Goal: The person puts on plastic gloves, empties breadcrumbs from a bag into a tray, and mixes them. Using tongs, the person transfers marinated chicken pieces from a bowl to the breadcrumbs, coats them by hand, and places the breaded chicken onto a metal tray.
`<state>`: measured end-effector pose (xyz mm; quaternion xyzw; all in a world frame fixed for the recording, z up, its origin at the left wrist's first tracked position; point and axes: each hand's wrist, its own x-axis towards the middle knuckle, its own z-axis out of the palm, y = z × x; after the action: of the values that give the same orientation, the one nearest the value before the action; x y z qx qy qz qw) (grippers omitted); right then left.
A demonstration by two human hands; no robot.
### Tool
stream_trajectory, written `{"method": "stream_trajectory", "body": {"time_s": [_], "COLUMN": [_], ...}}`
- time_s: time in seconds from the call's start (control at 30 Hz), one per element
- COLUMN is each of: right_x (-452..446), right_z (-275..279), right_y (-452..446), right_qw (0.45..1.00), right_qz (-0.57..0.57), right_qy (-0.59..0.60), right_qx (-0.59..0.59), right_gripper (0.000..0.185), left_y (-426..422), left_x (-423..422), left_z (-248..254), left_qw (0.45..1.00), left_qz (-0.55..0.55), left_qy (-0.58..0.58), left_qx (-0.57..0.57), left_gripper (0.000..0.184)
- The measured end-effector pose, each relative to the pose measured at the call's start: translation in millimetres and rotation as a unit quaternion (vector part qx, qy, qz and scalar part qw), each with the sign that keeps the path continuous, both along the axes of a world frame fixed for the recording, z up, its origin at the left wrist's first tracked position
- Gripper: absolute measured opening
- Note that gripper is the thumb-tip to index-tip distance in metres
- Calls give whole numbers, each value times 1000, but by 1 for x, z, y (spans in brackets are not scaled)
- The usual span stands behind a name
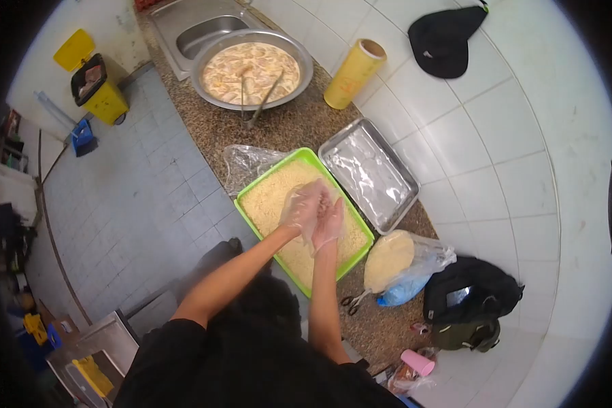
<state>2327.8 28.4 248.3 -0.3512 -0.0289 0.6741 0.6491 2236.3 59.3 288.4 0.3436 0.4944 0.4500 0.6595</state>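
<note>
My left hand [304,207] and my right hand [329,223] are together over a bright green tray [253,184], both in thin clear plastic gloves. Their fingers curl toward each other, cupped palm to palm. Whatever lies between them, if anything, is hidden. Pale coarse crumbs [272,190], looking like breadcrumbs, fill the tray beneath. Beyond it, a big steel bowl [200,80] contains pieces in a creamy, orange-tinged liquid, with metal tongs [265,100] resting across its rim. To the tray's right sits a shallow metal tray [368,178] with a shiny, plastic-looking lining.
Crumpled clear plastic [248,165] touches the green tray's far left. A bag of crumbs [389,262], scissors [353,302], a blue bag [402,291] and a black bag [472,292] lie at right. A yellow wrap roll [355,73] stands by the wall, near the sink [207,34].
</note>
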Motion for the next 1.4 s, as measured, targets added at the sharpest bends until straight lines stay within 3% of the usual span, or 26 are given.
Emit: {"method": "stream_trajectory", "body": {"time_s": [0.1, 0.2, 0.23, 0.33, 0.43, 0.5, 0.57, 0.63, 0.7, 0.8, 0.9, 0.93, 1.0, 1.07, 1.1, 1.13, 1.23, 1.27, 1.3, 1.33, 1.4], "right_x": [1, -6, -9, -18, -44, -74, -129, -176, -202, -293, -380, -413, -471, -535, -579, -630, -848, -932, -1013, -1061, -1099], "right_z": [-34, -35, -35, -44, -42, -29, 14, 14, -20, -10, -24, -25, -44, -102, -106, -117, -160, -149, -83, -43, 57], "right_y": [-11, -3, -3, 5, 16, 25, 38, 58, 76, 112, 155, 168, 202, 258, 293, 331, 460, 513, 552, 575, 564], "right_qw": [968, 994, 991, 988, 991, 994, 997, 995, 955, 916, 837, 844, 853, 813, 802, 796, 875, 890, 876, 844, 853], "right_qz": [-4, -102, -114, -122, -86, -43, -43, 19, 139, 203, 334, 329, 475, 424, 540, 568, 415, 367, 430, 531, 513], "right_qy": [214, 34, 54, 90, 96, 96, 39, -32, 259, 278, 313, 271, 35, 152, 32, -3, 115, 157, 59, 13, 48], "right_qx": [132, -35, -40, -26, 25, 32, -54, -92, -49, -205, -299, -324, -213, -369, -254, -209, -221, -223, -210, -81, -81], "right_gripper": [53, 46, 42, 33, 28, 27, 29, 34, 32, 24, 20, 18, 16, 16, 19, 22, 37, 43, 62, 84, 101], "left_y": [-13, -9, -6, 16, 31, 39, 48, 63, 68, 70, 55, 45, 14, -22, -45, -66, -116, -129, -144, -151, -149], "left_x": [-3, -18, -24, -52, -87, -127, -180, -249, -317, -427, -537, -572, -629, -672, -685, -693, -705, -704, -703, -700, -705], "left_z": [17, 33, 40, 50, 47, 32, 29, 34, 36, 30, 26, 17, 4, -30, -47, -58, -54, -57, -61, -66, -75], "left_qw": [980, 960, 955, 976, 983, 982, 981, 982, 988, 982, 968, 956, 903, 827, 786, 743, 621, 574, 539, 503, 500], "left_qz": [-84, -95, -88, -126, -94, -101, -106, -110, -100, 34, 210, 267, 421, 553, 612, 666, 777, 812, 836, 857, 862], "left_qy": [160, 203, 204, 50, -95, -72, -54, -43, -49, -163, -134, -121, -83, -59, -45, -29, -17, -25, -44, -66, -41], "left_qx": [87, 166, 195, 169, 124, 139, 151, 145, 110, 93, 19, 2, -21, -79, -67, -58, -97, -104, -98, -94, -74], "left_gripper": [48, 47, 47, 33, 25, 24, 23, 23, 22, 21, 19, 19, 16, 17, 17, 17, 19, 20, 20, 21, 24]}}
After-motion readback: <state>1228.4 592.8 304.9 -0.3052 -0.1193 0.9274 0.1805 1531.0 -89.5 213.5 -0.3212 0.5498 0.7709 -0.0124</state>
